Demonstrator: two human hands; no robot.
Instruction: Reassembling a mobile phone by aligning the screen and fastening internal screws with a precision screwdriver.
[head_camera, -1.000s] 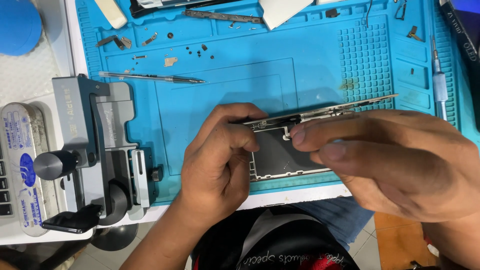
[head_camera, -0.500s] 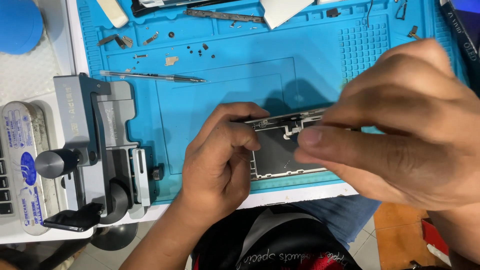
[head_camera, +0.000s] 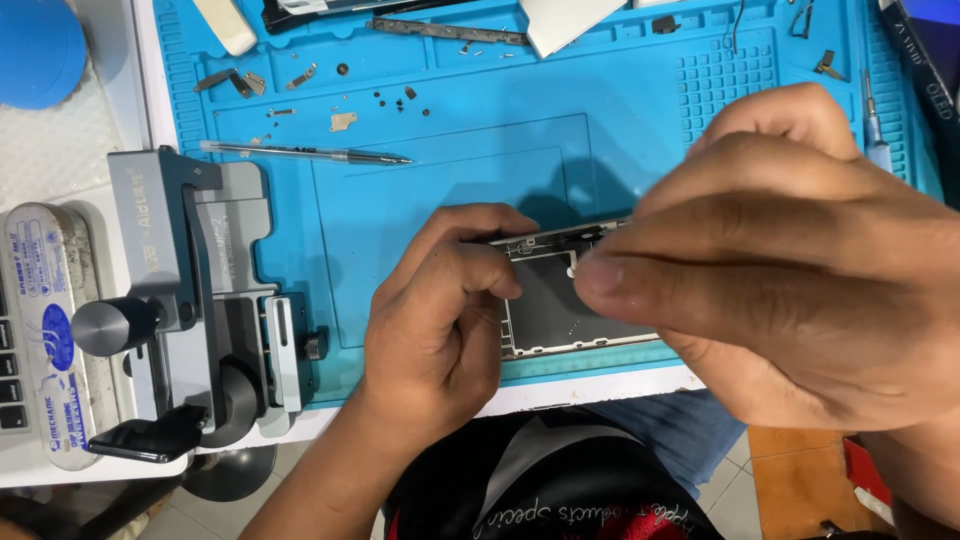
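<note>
Your left hand (head_camera: 440, 310) grips the phone frame's (head_camera: 560, 310) left end; its long axis runs left-right; your right hand (head_camera: 790, 270), fingers pinched together, hovers over its right end.

Under your hands lies a bright turquoise-blue work mat (head_camera: 440, 180), moulded with a grid of small square pockets towards its upper right and plain rectangular outlines in the middle. The opened phone frame (head_camera: 560, 310) you hold is dull grey inside with a silvery metal edge. To your left stands a matt grey metal clamp fixture (head_camera: 190, 280) with a black lever. The tweezers (head_camera: 300, 152) on the mat are silver. The table (head_camera: 590, 385) edge shows white, and a round blue lid (head_camera: 35, 50) sits at the far left corner.
</note>
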